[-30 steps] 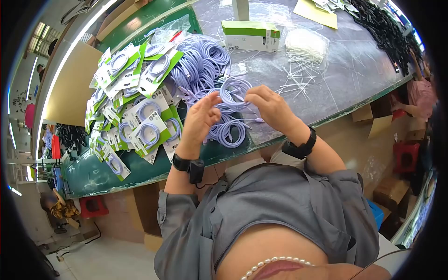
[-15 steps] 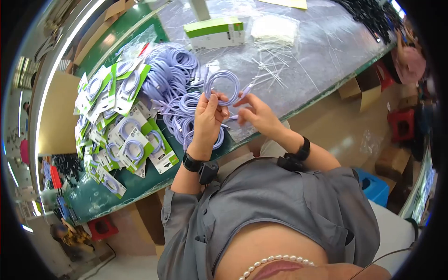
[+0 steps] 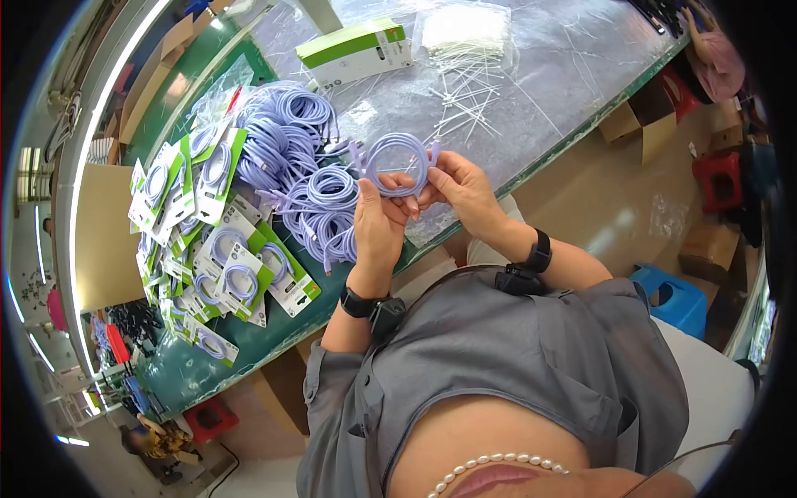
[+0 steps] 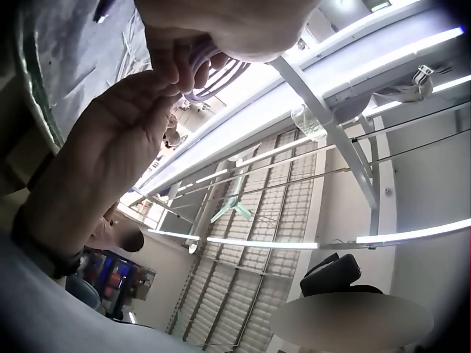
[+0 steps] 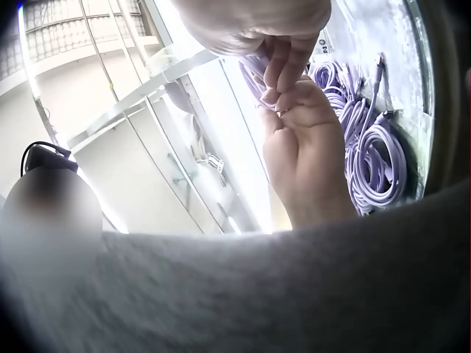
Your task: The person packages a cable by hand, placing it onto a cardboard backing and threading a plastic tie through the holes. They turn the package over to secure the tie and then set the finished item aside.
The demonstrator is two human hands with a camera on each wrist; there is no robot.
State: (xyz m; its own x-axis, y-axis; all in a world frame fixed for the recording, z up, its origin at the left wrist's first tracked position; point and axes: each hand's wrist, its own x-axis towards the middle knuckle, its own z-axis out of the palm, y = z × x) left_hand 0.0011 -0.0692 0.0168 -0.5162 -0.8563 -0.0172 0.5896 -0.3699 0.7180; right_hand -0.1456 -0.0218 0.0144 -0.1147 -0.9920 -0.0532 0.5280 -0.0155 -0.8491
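Note:
A coiled lavender cable (image 3: 400,139) is held up between both hands, its ring facing the head camera and its connector ends sticking out at the sides. The left hand (image 3: 378,232) grips the ring's lower edge, thumb up on the near side. From the right, the right hand (image 3: 466,195) pinches the same coil with thumb and fingers at its lower right. In the right wrist view both hands' fingertips meet at the lavender loops (image 5: 254,79). Just left of the hands lies a pile of similar coiled cables (image 3: 320,212).
Several carded cables (image 3: 228,274) in white and green packaging heap on the left of the table. At the back stand a green-and-white box (image 3: 357,56) and a bag of white cable ties (image 3: 465,35), with loose ties (image 3: 469,100) spread before it. A blue stool (image 3: 672,299) is at right.
Both hands have lifted the cable coil off the pile. The right hand, apart from the ring half a second ago with fingers by a cable end, now pinches the coil. The head view has shifted.

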